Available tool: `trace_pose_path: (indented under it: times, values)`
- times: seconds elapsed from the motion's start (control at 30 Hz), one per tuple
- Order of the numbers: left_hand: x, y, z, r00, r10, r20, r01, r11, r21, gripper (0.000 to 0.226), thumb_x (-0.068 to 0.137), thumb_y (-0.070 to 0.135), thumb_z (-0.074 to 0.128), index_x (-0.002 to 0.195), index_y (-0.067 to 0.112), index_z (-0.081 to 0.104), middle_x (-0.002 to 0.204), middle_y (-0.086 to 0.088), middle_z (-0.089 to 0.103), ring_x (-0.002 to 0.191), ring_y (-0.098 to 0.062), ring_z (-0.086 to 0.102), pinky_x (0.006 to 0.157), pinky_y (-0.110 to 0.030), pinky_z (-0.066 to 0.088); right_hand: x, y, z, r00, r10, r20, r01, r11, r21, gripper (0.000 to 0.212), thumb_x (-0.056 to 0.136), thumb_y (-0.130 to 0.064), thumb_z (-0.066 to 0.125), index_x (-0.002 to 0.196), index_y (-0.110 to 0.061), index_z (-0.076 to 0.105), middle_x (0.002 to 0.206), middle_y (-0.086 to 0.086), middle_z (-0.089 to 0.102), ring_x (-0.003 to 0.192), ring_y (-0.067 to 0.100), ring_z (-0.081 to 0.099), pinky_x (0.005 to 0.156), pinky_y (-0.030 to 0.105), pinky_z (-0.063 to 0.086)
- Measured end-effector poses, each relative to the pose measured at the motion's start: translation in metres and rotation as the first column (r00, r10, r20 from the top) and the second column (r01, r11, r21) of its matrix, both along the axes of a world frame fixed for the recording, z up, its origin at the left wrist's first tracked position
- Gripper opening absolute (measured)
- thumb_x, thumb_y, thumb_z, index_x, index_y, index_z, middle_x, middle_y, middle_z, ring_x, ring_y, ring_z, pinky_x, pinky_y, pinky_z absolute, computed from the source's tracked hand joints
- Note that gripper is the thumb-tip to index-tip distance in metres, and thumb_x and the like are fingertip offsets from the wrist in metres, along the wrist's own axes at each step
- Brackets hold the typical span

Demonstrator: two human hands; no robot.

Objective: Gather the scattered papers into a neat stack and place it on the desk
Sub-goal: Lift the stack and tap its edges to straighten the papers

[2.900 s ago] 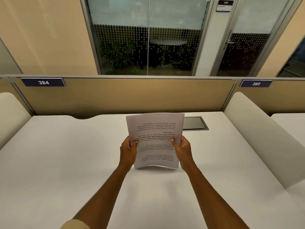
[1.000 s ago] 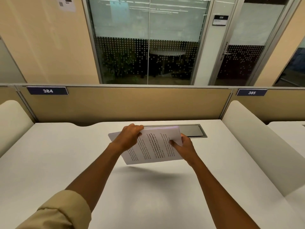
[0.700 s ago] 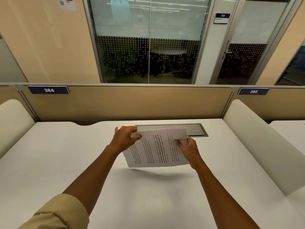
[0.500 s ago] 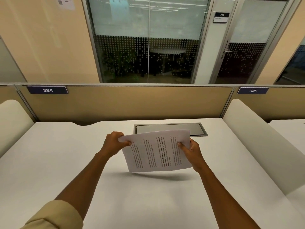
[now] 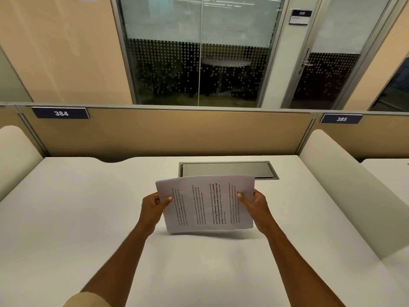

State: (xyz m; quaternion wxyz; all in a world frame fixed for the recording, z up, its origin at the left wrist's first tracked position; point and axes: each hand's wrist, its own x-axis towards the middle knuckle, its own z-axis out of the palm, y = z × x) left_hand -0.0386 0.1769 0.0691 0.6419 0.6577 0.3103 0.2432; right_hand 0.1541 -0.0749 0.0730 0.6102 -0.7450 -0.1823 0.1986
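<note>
A stack of white printed papers (image 5: 207, 203) stands nearly upright on its long lower edge, which rests on or just above the white desk (image 5: 88, 218). The text lines run sideways. My left hand (image 5: 153, 206) grips the stack's left edge, thumb on the front. My right hand (image 5: 254, 206) grips the right edge the same way. The sheets look aligned, with the top edge bowed a little.
A grey metal cable flap (image 5: 228, 170) is set in the desk just behind the papers. Tan partition panels with labels 384 (image 5: 60, 113) and 385 (image 5: 341, 119) close off the back. Cream side dividers (image 5: 340, 180) flank the desk on both sides.
The stack has been turned from portrait to landscape. My left hand moved from the top edge down to the left edge, and the papers came down onto their long edge.
</note>
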Motion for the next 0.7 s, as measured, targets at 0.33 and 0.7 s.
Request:
trace_pose_path:
  times: [0.33,0.7]
  values:
    - [0.009,-0.003,-0.009,0.998,0.054,0.021,-0.056,0.996,0.063,0.014,0.088,0.011,0.066,0.089,0.025,0.068,0.092,0.002,0.073,0.081,-0.021,0.071,0.07,-0.029,0.057,-0.008,-0.003,-0.008,0.994,-0.066,-0.084,0.071,0.996,0.054,0.017,0.091,-0.023,0.064,0.108,-0.023,0.062,0.103,0.005,0.072,0.092,0.025,0.07,0.071,0.033,0.061]
    - [0.007,-0.007,-0.016,0.999,0.0,-0.032,0.006,0.982,0.187,0.015,0.083,0.034,0.056,0.095,0.032,0.064,0.097,0.0,0.072,0.083,-0.023,0.071,0.069,-0.037,0.06,-0.02,-0.001,-0.018,0.99,-0.088,-0.113,0.091,0.996,0.018,0.02,0.093,-0.019,0.06,0.11,-0.028,0.056,0.1,-0.004,0.068,0.089,0.016,0.067,0.061,0.019,0.054]
